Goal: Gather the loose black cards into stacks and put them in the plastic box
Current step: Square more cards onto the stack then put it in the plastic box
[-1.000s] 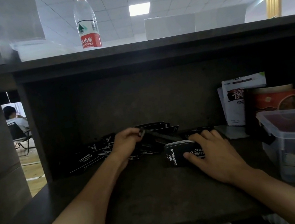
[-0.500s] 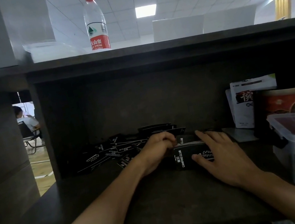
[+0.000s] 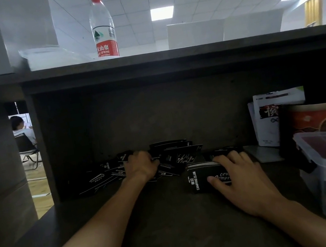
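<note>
At frame centre, the left hand [image 3: 141,166] is grasping loose black cards [image 3: 176,156]; the right hand [image 3: 241,177], fingers flat, is pressing the stack [image 3: 199,180]. Cards risk sliding and scattering.

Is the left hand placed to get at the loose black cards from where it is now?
Probably yes. The left hand already rests among the loose black cards at the back of the shelf, nothing covering them. The right hand keeps to the stack, off to the side.

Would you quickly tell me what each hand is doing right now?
Left hand: reaching into the loose cards; grip cannot be told.
Right hand: open, fingers resting on the card stack.
</note>
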`<state>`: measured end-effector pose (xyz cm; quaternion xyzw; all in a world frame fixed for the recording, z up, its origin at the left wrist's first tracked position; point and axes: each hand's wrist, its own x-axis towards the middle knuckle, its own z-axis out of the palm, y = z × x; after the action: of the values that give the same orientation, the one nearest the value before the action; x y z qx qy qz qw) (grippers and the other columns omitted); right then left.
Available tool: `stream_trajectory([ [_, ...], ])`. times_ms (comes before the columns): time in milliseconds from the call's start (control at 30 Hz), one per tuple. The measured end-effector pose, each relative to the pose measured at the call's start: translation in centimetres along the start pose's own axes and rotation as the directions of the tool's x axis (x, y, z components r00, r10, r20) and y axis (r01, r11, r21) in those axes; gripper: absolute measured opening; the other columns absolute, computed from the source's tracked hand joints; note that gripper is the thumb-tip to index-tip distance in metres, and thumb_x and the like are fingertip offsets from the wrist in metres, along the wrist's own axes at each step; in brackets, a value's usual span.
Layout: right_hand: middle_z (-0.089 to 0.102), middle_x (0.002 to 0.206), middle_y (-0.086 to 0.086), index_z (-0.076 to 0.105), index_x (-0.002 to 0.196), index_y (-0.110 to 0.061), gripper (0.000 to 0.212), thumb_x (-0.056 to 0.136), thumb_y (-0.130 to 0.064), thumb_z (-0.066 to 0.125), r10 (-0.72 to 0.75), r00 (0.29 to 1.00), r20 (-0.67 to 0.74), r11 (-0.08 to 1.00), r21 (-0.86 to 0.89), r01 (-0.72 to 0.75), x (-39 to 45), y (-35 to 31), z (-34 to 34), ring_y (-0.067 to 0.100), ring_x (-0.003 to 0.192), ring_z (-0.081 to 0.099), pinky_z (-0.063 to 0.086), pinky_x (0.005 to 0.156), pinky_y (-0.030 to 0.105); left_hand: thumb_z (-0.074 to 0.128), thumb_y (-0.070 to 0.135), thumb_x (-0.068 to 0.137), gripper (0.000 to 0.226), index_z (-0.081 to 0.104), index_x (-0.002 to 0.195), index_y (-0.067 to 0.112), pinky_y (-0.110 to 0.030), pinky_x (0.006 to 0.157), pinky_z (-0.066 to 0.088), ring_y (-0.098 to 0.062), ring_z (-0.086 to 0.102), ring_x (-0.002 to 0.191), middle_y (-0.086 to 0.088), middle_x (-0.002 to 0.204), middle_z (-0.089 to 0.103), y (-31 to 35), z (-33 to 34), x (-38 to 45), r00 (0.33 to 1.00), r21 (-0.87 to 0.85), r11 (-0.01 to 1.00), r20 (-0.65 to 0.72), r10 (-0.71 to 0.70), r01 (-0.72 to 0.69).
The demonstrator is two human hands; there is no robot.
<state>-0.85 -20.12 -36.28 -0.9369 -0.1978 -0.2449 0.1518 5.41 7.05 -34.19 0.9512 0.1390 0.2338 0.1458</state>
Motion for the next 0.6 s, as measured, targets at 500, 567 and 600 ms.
stream_trajectory([
  [500,0.038,0.138,-0.006,0.032,0.146,-0.038,0.059,0.094,-0.064,0.043,0.000,1.000,0.029,1.000,0.016,-0.001,-0.3,-0.2,-0.6,0.012,0.130,0.033,0.034,0.112,0.042,0.042,0.048,0.099,0.037,0.061,0.125,0.030,-0.042,0.109,0.034,-0.022,0.054,0.123,-0.002,0.128,0.062,3.1,0.0,-2.8,0.884,0.099,0.908,0.291,0.365,-0.407],
  [567,0.038,0.138,-0.006,0.032,0.146,-0.038,0.059,0.094,-0.064,0.043,-0.001,1.000,0.024,1.000,0.021,0.001,-0.3,-0.2,-0.6,0.012,0.130,0.033,0.034,0.112,0.042,0.048,0.029,0.099,0.039,0.050,0.138,0.033,-0.043,0.116,0.025,-0.022,0.040,0.137,0.001,0.146,0.048,1.7,-0.5,-1.5,0.877,0.037,0.918,0.314,0.364,-0.394],
  [600,0.038,0.138,-0.006,0.032,0.146,-0.038,0.059,0.094,-0.064,0.043,-0.005,1.000,0.019,1.000,0.019,0.004,-0.3,-0.2,-0.5,0.012,0.130,0.033,0.034,0.112,0.042,0.053,0.022,0.096,0.050,0.043,0.144,0.034,-0.042,0.118,0.022,-0.022,0.032,0.142,0.002,0.153,0.038,1.1,-0.7,-1.1,0.870,0.023,0.923,0.345,0.353,-0.384],
])
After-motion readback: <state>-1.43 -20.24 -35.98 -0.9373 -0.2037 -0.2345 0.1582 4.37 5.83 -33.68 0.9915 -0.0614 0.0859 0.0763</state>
